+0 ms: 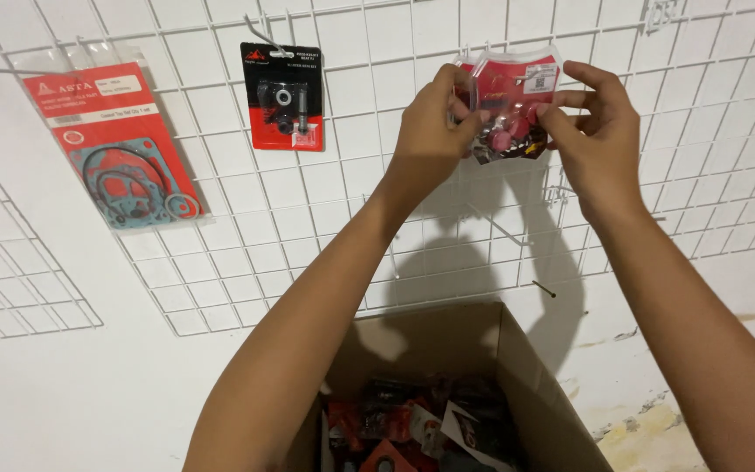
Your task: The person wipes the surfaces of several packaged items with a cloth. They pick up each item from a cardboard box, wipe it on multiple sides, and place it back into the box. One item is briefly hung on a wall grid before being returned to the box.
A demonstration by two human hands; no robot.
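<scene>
Against the white wall's wire grid [246, 218], your left hand [430, 131] and right hand [596, 131] pinch a red packet [513, 96] between them.

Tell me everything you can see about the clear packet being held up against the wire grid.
The clear plastic packet has a red printed card backing with a small white label near its top right. Round red parts and something dark show through the glossy film. It sits high against the white wire grid, roughly upright and slightly crumpled. The left hand pinches its left edge, the right hand grips its right side and lower edge. Whether it hangs on a hook cannot be told.
</scene>
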